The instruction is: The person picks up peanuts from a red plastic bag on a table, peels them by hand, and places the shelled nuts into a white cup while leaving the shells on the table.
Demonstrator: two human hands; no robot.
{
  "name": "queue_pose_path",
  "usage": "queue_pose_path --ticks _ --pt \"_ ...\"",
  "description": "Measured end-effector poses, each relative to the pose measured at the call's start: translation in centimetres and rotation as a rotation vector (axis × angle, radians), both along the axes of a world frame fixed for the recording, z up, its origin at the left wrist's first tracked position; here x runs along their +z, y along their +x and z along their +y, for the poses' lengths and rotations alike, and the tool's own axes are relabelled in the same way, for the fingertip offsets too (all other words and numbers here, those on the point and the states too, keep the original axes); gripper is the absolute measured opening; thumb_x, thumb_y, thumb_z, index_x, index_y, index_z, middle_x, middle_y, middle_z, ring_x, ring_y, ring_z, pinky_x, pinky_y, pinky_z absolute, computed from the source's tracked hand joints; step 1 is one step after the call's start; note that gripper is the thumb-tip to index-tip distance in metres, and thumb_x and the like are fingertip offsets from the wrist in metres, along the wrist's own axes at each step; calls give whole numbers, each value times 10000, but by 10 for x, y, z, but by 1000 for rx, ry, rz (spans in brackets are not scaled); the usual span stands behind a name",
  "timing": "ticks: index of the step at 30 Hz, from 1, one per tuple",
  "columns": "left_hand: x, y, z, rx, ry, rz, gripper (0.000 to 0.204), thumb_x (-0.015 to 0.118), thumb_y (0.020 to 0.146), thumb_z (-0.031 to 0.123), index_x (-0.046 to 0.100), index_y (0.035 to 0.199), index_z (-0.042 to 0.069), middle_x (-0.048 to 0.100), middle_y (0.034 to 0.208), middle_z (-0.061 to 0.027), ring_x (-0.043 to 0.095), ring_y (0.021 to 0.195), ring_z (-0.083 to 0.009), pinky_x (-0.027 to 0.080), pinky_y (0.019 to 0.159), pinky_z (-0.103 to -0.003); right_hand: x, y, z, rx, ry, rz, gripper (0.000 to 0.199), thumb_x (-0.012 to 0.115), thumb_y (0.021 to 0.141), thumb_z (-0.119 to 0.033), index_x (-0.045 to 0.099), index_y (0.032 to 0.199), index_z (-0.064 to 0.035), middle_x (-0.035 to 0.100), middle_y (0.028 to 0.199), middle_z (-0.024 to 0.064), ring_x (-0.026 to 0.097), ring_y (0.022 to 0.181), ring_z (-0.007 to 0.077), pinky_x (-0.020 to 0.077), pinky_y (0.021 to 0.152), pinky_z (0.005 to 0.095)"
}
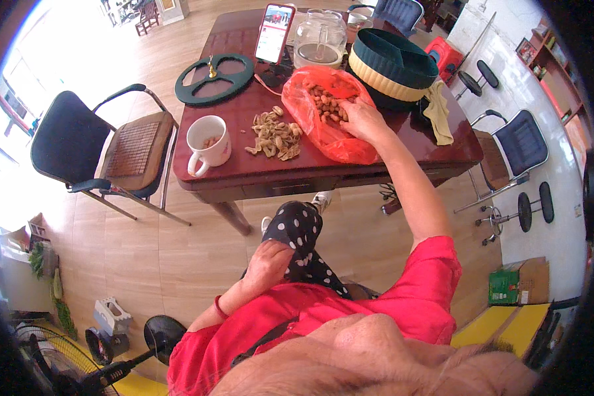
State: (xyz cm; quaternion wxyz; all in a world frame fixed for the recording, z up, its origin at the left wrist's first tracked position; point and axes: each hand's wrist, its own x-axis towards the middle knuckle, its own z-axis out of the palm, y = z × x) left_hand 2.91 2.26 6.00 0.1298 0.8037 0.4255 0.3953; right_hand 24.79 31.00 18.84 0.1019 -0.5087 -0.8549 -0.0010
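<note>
Peanuts (327, 105) hid whether the right hand (364, 121) grasped any; the left hand (269, 265) lay slack; the phone (274, 33) showed illegible text.

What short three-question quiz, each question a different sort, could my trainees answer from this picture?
1. True or false: the right hand reaches into the red bag.
2. The left hand rests on: A) a chair; B) the polka-dot trousers; C) the table.
3. Fill in: the heap of peanut shells lies between the red bag and a white ____.

Key: 1. True. 2. B. 3. Mug.
</note>
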Motion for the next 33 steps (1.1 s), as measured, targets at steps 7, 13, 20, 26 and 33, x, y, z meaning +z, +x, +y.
queue_pose_path --ticks 7,13,20,26,33 --pt "-11 -7 -6 33 -27 -15 157 618 692 13 612 849 15 593 817 -112 576 776 -289 461 725 -386 -5 2 9 47 -47 41 257 601 731 -151 585 970 -58 581 954 209 572 925 352 475 797 431" --pt "-17 -9 -8 44 -55 -39 121 634 730 37 627 849 19 609 795 -117 591 759 -291 475 704 -397 -11 -4 5 42 31 26 216 582 720 -101 571 927 -39 565 945 239 575 911 364 473 782 444" --pt "-20 -12 -13 55 -67 -7 103 633 735 41 630 836 19 606 781 -117 587 752 -287 473 690 -391 -17 -5 6 50 76 90 264 574 707 -53 580 971 -39 572 922 240 573 899 377 468 797 437" --pt "-23 -14 -15 59 -61 -14 88 628 743 44 629 827 19 603 770 -116 587 733 -289 473 673 -393 -21 14 24 -64 -69 482 351 626 708 -73 597 1054 -27 642 837 185 628 737 314 508 667 382" --pt "-23 -13 -18 42 -98 -12 105 622 746 43 627 850 26 610 783 -117 593 732 -290 476 663 -399 -6 23 18 -123 -691 1311 163 607 836 -125 594 954 -13 606 730 38 558 593 99 447 493 203"
